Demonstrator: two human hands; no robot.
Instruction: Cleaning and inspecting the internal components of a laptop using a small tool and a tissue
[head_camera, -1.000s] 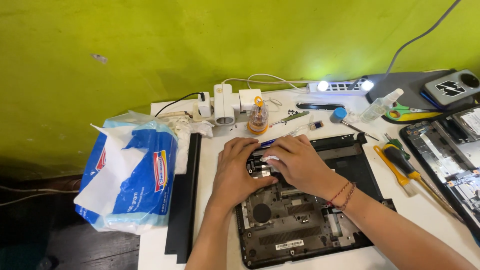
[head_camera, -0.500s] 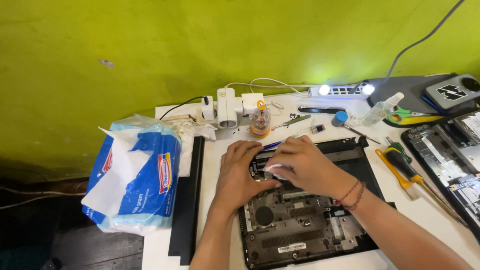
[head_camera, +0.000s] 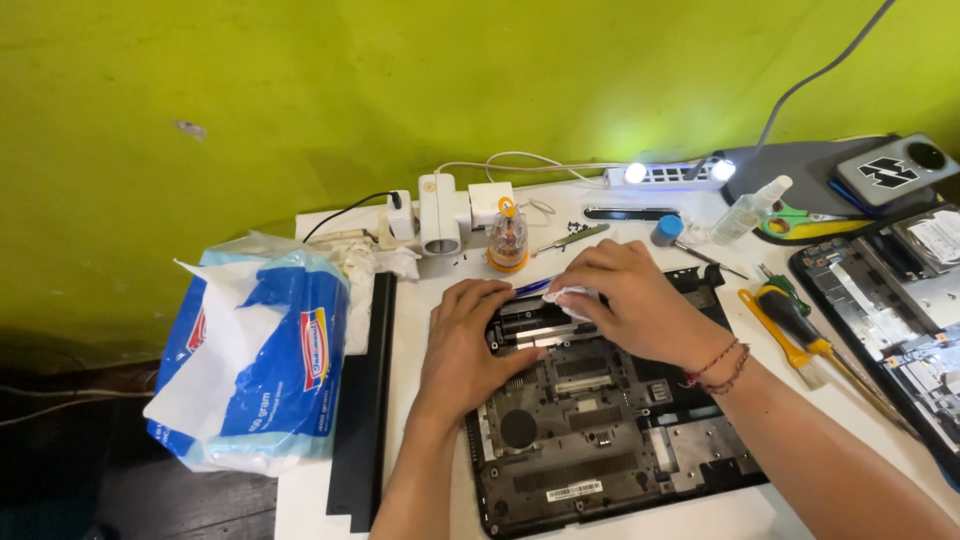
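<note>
Since a moment ago my right hand (head_camera: 640, 305) has slid slightly toward the bench's far edge, its grip pinching a white wipe (head_camera: 572, 297) on the open laptop base (head_camera: 600, 430). My left hand (head_camera: 470, 340) lies flat and open on the base's left side. A tissue pack (head_camera: 260, 360) crowds the bench's left edge; screwdrivers (head_camera: 795, 330) lie right.

An opened laptop base (head_camera: 600, 440) lies before me on the table (head_camera: 420, 290). My left hand (head_camera: 470, 345) rests on its left edge; my right hand (head_camera: 630, 300) presses a tissue (head_camera: 572, 298) onto its rear. The tissue pack (head_camera: 255, 360) sits far left, screwdrivers (head_camera: 795, 325) right.
</note>
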